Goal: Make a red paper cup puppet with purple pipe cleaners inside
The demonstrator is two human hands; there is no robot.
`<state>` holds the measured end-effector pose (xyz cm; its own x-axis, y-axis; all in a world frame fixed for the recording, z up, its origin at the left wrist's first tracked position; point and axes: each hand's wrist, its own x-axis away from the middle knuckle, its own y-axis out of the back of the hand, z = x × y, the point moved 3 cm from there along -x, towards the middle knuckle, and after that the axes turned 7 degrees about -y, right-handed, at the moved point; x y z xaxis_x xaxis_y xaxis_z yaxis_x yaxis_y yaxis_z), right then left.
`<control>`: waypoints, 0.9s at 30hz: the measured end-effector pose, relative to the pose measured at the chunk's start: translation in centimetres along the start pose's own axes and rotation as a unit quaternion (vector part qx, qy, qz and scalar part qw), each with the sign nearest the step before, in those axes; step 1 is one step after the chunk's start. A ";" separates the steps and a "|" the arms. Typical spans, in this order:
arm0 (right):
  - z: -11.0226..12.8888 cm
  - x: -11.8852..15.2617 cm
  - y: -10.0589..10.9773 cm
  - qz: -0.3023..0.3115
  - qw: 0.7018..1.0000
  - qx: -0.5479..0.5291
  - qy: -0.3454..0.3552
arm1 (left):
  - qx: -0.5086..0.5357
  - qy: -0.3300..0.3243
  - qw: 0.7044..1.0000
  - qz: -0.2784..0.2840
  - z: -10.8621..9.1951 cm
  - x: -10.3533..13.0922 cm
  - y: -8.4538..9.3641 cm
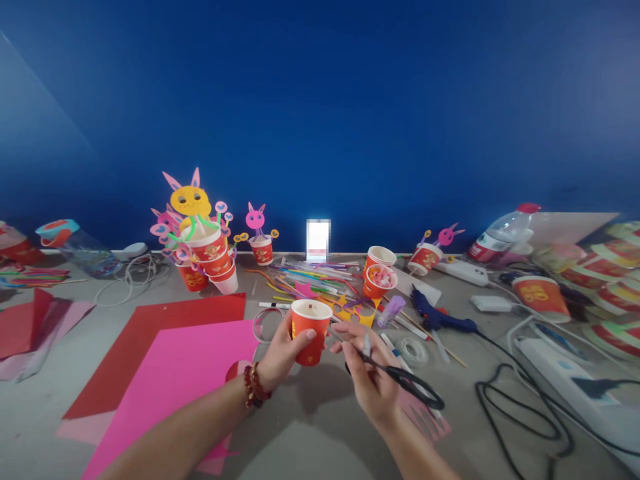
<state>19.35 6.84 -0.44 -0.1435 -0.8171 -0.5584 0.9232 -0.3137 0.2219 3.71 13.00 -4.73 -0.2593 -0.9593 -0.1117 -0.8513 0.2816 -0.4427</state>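
From afar I observe the left hand [281, 360] clamped around the red paper cup [311, 337], upright over the table [280, 430]; the right hand [373, 387] grips scissors [413, 385] beside it, contact unclear. I judge this a cutting step; the next move calls for steadiness.

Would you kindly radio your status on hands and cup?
Left hand gripping red paper cup. Right hand holding black-handled scissors beside it. Blue glue gun farther right, clear of both hands.
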 end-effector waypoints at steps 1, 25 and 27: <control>0.2 0.0 -0.1 0.011 1.000 0.010 0.014 | -0.003 -0.005 1.000 -0.002 0.0 0.0 0.0; 0.8 -0.3 -0.4 0.048 0.996 0.068 0.044 | -0.074 -0.041 0.996 -0.005 0.4 0.1 0.6; 0.9 -0.4 -0.4 0.048 0.996 0.068 0.043 | -0.080 -0.044 0.996 0.000 0.4 0.1 0.6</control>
<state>18.78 6.83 0.36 -0.0215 -0.8042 -0.5940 0.8736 -0.3040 0.3800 3.35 13.07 -5.37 -0.2247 -0.9552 -0.1927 -0.9148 0.2749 -0.2960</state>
